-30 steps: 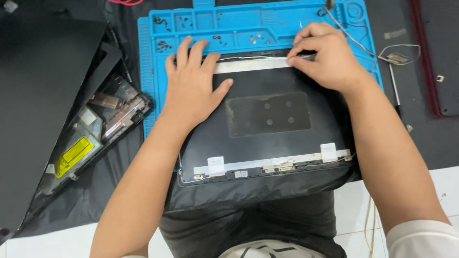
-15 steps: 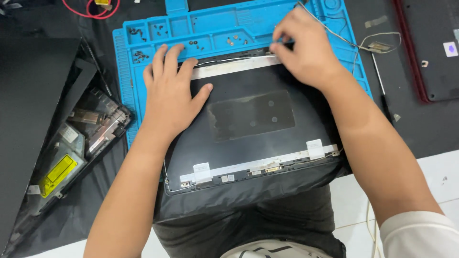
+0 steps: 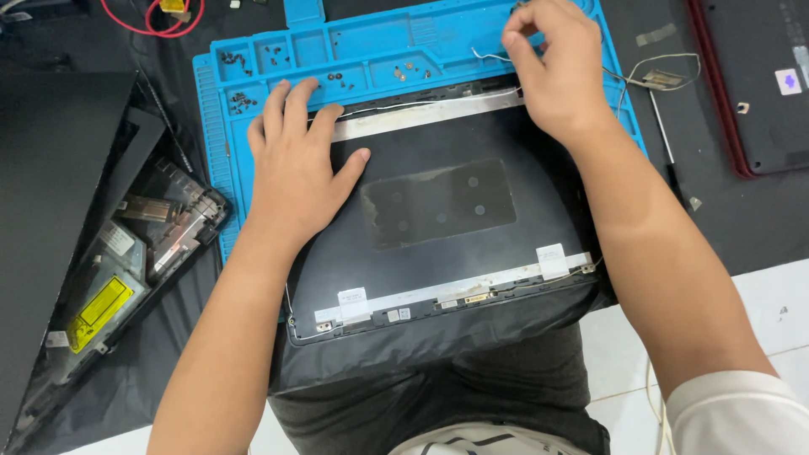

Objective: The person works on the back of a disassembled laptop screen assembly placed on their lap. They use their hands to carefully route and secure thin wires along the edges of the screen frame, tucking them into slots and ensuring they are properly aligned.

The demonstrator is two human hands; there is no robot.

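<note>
Pressing flat with fingers spread, the left hand rests on the upper left part of the dark laptop lid panel, which fills the middle of the frame. The right hand, at the upper right of centre, has thumb and fingertips pinched on a thin white wire that runs along the panel's far edge, just above a silver strip. The wire's long axis lies left to right across the frame, stretching from the right hand toward the left one; the right hand alone has hold of it. Under the panel lies a blue work mat with small screws in its trays. White rectangular stickers sit along the panel's near edge. At lower left, a yellow label marks an opened part.
</note>
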